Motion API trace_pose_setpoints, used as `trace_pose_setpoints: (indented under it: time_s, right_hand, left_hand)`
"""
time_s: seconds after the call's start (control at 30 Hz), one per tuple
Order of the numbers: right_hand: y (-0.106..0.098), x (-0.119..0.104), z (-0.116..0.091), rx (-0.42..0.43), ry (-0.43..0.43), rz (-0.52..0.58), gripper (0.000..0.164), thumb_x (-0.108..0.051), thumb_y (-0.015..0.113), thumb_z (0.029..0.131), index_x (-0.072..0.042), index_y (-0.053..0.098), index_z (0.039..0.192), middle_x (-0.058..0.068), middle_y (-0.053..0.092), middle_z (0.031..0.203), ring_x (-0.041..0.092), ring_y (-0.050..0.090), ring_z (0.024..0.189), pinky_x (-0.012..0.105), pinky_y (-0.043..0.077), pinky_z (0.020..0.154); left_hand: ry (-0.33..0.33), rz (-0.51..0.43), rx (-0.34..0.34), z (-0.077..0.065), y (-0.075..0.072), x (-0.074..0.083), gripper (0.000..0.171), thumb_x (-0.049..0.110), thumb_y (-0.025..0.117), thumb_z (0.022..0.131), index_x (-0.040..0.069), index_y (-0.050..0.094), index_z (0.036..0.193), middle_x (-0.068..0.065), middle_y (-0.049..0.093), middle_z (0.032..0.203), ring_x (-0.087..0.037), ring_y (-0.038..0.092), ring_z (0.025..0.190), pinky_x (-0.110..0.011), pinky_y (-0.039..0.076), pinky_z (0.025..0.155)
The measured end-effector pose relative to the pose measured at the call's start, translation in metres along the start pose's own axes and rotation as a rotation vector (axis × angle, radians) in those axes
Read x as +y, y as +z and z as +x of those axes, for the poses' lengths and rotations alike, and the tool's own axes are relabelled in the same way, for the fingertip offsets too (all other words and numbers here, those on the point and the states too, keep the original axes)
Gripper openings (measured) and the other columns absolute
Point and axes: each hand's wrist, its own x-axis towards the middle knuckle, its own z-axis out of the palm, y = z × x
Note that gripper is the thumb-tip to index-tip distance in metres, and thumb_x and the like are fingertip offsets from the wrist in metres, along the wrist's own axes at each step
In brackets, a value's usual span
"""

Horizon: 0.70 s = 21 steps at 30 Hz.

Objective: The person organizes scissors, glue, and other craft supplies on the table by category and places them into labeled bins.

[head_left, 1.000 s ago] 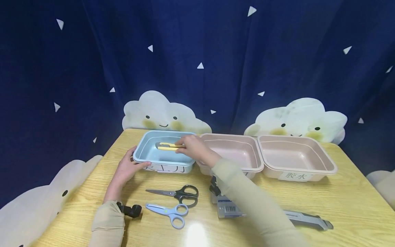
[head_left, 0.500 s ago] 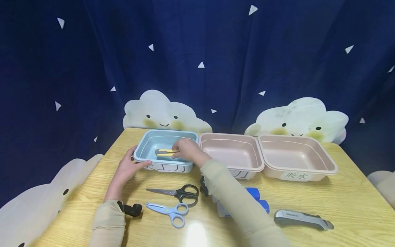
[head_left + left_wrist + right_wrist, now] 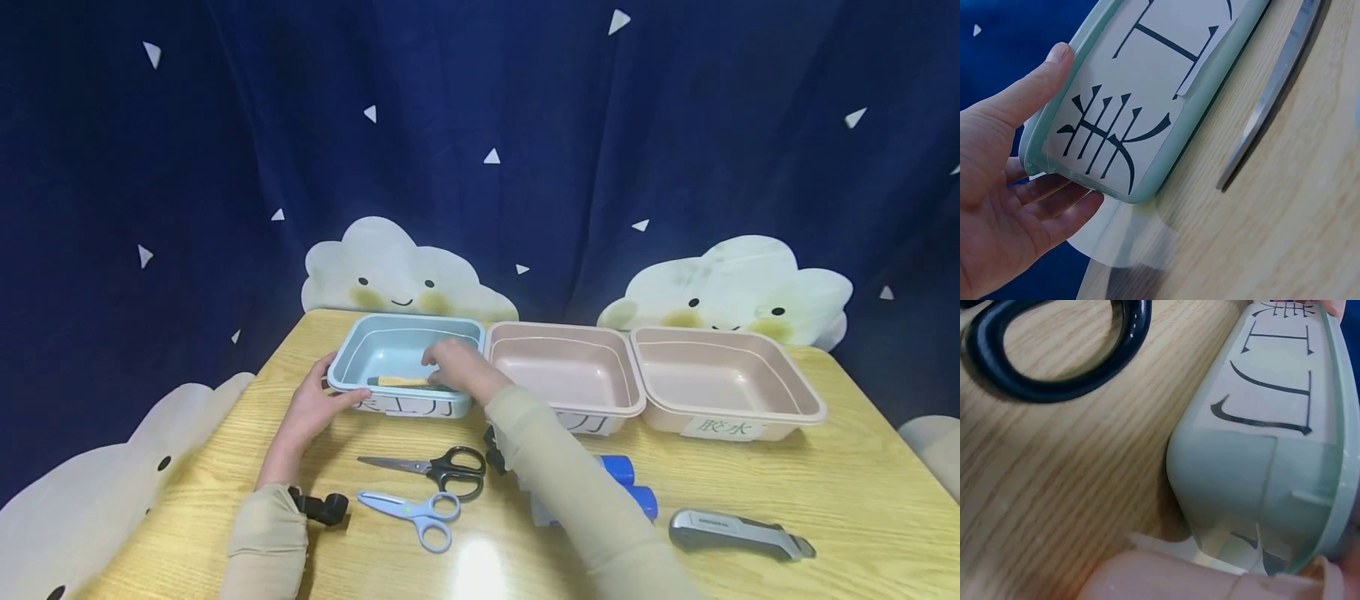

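My left hand (image 3: pixel 311 410) grips the left end of a light blue bin (image 3: pixel 347 346), thumb over the front rim and fingers around the side. In the left wrist view, that bin (image 3: pixel 1160 125) bears a white label with large black characters. Reaching inside it from the right is my right hand (image 3: pixel 465 367), its thumb and forefinger spread apart. A yellow utility knife (image 3: pixel 402 382) lies low along the bin's front wall, one end just below the right thumb. The right wrist view shows the bin's outer wall (image 3: pixel 1241 475), while the right hand's fingers are hidden there.
Two pink bins (image 3: pixel 566 411) (image 3: pixel 727 410) stand in a row right of the blue one. In front lie black-handled scissors (image 3: pixel 442 471) and light blue scissors (image 3: pixel 412 510). Blue-capped items (image 3: pixel 637 500) sit partly behind the right forearm, with a grey utility knife (image 3: pixel 738 533) beyond.
The yellow utility knife has gone down from the right hand's grip to the bin's front wall, and the right fingers have parted. The left hand keeps its hold on the bin.
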Motion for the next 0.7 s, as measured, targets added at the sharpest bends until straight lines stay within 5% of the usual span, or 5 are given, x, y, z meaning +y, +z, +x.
trace_pose_setpoints:
  time_s: [0.27, 0.7]
  right_hand:
    - [-0.013, 0.007, -0.021, 0.101, -0.089, 0.021, 0.021, -0.011, 0.064, 0.083, -0.008, 0.067, 0.104, 0.004, 0.067, 0.105, 0.018, 0.060, 0.102, 0.030, 0.045, 0.090]
    - [-0.035, 0.029, -0.087, 0.332, -0.291, -0.051, 0.013, -0.007, 0.066, 0.079, -0.010, 0.070, 0.092, 0.001, 0.065, 0.089, 0.012, 0.060, 0.081, 0.023, 0.049, 0.072]
  left_hand:
    - [-0.003, 0.004, 0.003, 0.001, 0.000, -0.001, 0.102, 0.044, 0.075, 0.070, 0.011, 0.016, 0.146, -0.017, 0.031, 0.143, -0.035, 0.036, 0.124, -0.050, 0.033, 0.099]
    - [0.007, -0.018, 0.003, 0.000, 0.001, 0.000, 0.101, 0.044, 0.075, 0.069, 0.012, 0.017, 0.145, -0.016, 0.033, 0.142, -0.035, 0.036, 0.124, -0.049, 0.033, 0.098]
